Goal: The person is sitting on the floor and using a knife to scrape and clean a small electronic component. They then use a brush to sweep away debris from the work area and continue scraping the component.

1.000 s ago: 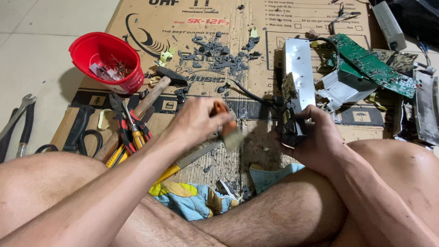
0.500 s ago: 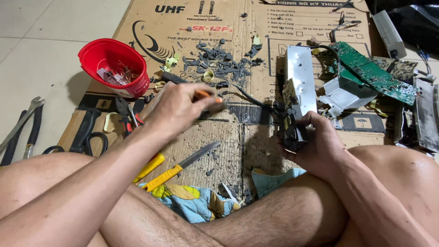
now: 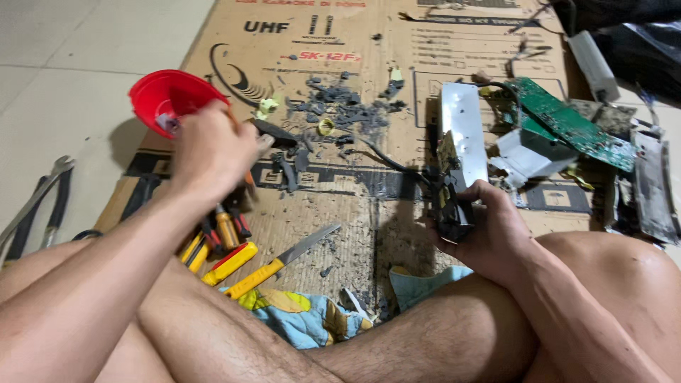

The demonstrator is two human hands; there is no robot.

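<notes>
Down on the floor, we sit cross-legged at a flattened cardboard sheet point(image 3: 397, 92) spread over the tiles, and everything lies on it. Next in size is the green circuit board point(image 3: 567, 124) at the far right, with grey casing parts point(image 3: 649, 188) beside it. Our right hand point(image 3: 489, 230) grips the near end of a long silver metal unit point(image 3: 462, 135), fingers point(image 3: 461, 245) curled tight round the black block point(image 3: 448, 209) at its lower end; the unit stands on edge, pointing away from us, with a black cable point(image 3: 386, 159) trailing off to the left. Our left hand point(image 3: 213, 152) hovers over the tool pile, just in front of the red plastic bowl point(image 3: 174, 96); it is blurred, and we cannot tell whether its fingers are pinching anything. Below it lie yellow- and red-handled screwdrivers point(image 3: 227, 245) and a yellow-handled knife point(image 3: 284, 262), blade pointing right. A coloured cloth point(image 3: 298, 315) sits between our shins. Pliers point(image 3: 35, 209) lie on the tiles at left. Smallest are the grey broken scraps point(image 3: 347, 113) scattered near the middle of the sheet.
</notes>
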